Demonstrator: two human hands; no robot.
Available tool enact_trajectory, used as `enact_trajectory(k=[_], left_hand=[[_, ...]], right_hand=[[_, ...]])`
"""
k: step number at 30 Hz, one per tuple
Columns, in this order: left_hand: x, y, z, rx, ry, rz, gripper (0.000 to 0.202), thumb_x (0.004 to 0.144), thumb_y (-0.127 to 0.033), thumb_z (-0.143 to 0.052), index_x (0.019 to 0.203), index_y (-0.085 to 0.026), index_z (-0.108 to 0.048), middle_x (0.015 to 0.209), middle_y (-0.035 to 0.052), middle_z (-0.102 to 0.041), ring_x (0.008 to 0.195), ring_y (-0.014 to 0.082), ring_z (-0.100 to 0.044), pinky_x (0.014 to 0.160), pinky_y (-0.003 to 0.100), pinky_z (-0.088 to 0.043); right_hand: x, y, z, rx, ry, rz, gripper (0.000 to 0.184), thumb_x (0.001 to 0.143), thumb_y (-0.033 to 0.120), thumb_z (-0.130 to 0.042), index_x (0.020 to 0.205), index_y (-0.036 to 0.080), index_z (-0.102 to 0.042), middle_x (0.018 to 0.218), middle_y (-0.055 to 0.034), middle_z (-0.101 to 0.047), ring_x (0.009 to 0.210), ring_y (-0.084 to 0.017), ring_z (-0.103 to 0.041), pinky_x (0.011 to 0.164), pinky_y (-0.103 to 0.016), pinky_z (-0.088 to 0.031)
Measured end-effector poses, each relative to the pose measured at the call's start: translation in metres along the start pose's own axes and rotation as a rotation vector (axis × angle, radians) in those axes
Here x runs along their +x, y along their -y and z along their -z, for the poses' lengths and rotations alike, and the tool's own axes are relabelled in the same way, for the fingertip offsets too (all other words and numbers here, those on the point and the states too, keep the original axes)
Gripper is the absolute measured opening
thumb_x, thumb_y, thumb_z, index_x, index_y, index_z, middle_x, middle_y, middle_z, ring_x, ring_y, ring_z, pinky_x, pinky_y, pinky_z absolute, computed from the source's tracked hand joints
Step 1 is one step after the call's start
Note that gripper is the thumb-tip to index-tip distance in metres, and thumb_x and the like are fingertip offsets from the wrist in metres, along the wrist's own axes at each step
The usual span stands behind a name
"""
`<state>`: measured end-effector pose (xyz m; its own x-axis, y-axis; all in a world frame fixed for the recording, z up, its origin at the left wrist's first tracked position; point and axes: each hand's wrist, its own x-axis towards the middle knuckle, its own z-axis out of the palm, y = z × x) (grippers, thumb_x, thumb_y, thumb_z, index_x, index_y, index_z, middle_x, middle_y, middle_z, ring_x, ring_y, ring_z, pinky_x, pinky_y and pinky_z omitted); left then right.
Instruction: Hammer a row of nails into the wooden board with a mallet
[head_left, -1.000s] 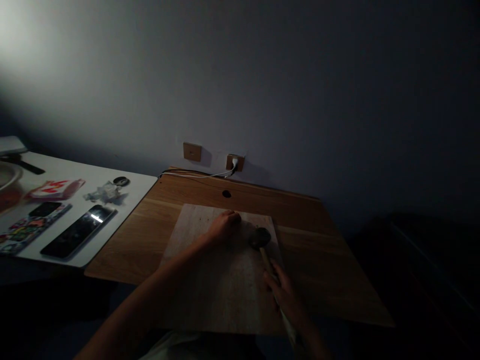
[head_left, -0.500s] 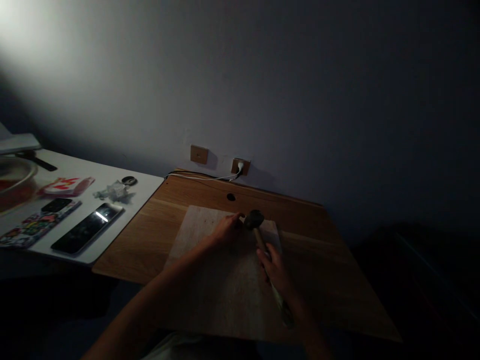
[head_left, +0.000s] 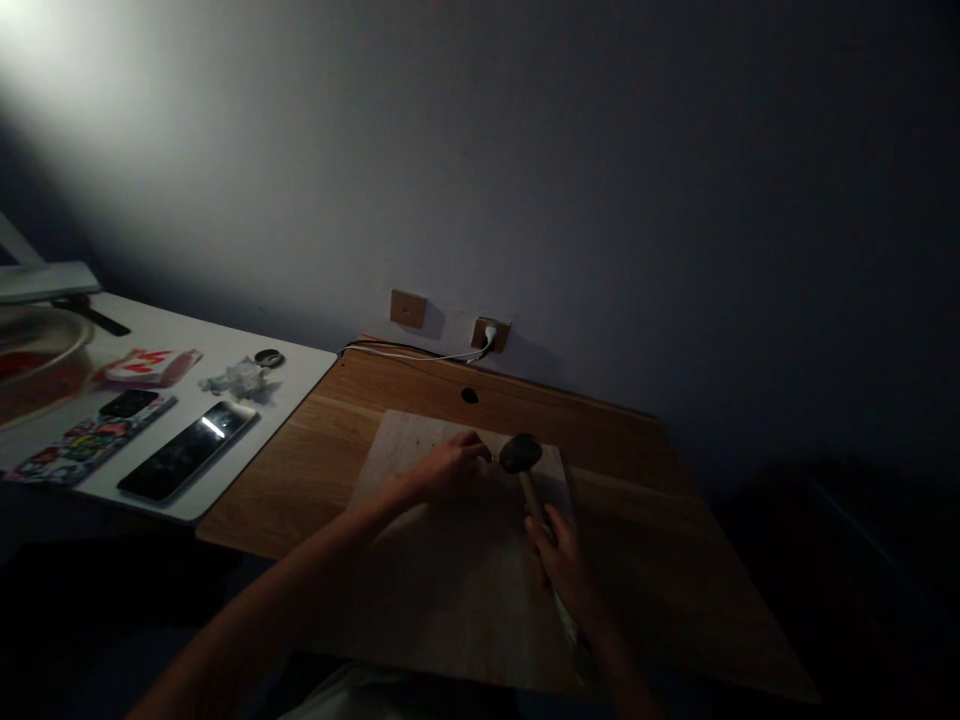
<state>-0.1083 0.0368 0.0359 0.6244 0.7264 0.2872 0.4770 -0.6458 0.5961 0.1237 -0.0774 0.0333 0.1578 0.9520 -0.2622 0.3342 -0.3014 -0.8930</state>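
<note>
Black hammer (head_left: 522, 456): held it tight in the right hand (head_left: 559, 556), over the far right part of the board (head_left: 465, 590). Seemed to pinch a tiny thing (head_left: 492, 459) in the left hand (head_left: 454, 465), at the middle of the board's far part; too dark to name. Saw small dots (head_left: 418, 443) near the board's far left corner, maybe made already. Looked unfinished, with both hands busy.
</note>
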Motion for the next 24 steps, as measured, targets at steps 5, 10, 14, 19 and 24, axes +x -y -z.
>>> enact_trajectory(k=[5,10,14,19,24], left_hand=[[-0.021,-0.031,0.01,0.23,0.2,-0.207,0.019,0.089,-0.017,-0.062,0.107,-0.018,-0.066,0.106,0.0099,-0.069,0.101,0.0236,-0.064,0.094,0.034,-0.048],[-0.016,-0.049,-0.014,0.466,0.263,-0.18,0.019,0.095,-0.015,-0.054,0.111,-0.015,-0.064,0.098,0.013,-0.069,0.092,0.0264,-0.066,0.083,0.037,-0.05],[-0.012,-0.048,-0.021,0.434,0.27,-0.183,0.013,0.092,-0.014,-0.059,0.103,-0.016,-0.065,0.097,0.0132,-0.069,0.09,0.0256,-0.066,0.081,0.035,-0.051],[-0.008,-0.041,-0.013,0.357,0.314,-0.168,0.007,0.088,-0.013,-0.061,0.088,-0.016,-0.067,0.085,0.0102,-0.067,0.077,0.0226,-0.066,0.073,0.031,-0.051],[0.0,-0.031,-0.003,0.213,0.384,-0.173,0.006,0.082,-0.013,-0.066,0.083,-0.019,-0.068,0.079,0.0045,-0.067,0.072,0.0188,-0.064,0.068,0.027,-0.049]], right_hand=[[-0.021,-0.012,0.005,0.055,0.004,-0.078,0.067,0.073,0.072,-0.063,0.115,0.02,-0.058,0.053,0.0105,-0.045,0.037,-0.011,-0.04,0.038,-0.022,-0.028],[-0.03,-0.022,0.004,0.074,-0.011,-0.159,0.084,0.07,0.07,-0.063,0.132,0.015,-0.05,0.051,0.0117,-0.045,0.037,-0.011,-0.041,0.038,-0.022,-0.027],[-0.032,-0.026,0.005,0.053,-0.02,-0.184,0.087,0.071,0.071,-0.061,0.136,0.013,-0.05,0.048,0.0106,-0.046,0.04,-0.013,-0.044,0.04,-0.023,-0.028],[-0.033,-0.022,0.005,0.075,-0.052,-0.196,0.089,0.066,0.073,-0.065,0.131,0.014,-0.054,0.052,0.0092,-0.049,0.04,-0.013,-0.044,0.041,-0.024,-0.03],[-0.031,-0.031,0.005,0.087,-0.043,-0.186,0.088,0.069,0.073,-0.065,0.134,0.015,-0.051,0.058,0.0081,-0.053,0.042,-0.013,-0.046,0.041,-0.024,-0.032]])
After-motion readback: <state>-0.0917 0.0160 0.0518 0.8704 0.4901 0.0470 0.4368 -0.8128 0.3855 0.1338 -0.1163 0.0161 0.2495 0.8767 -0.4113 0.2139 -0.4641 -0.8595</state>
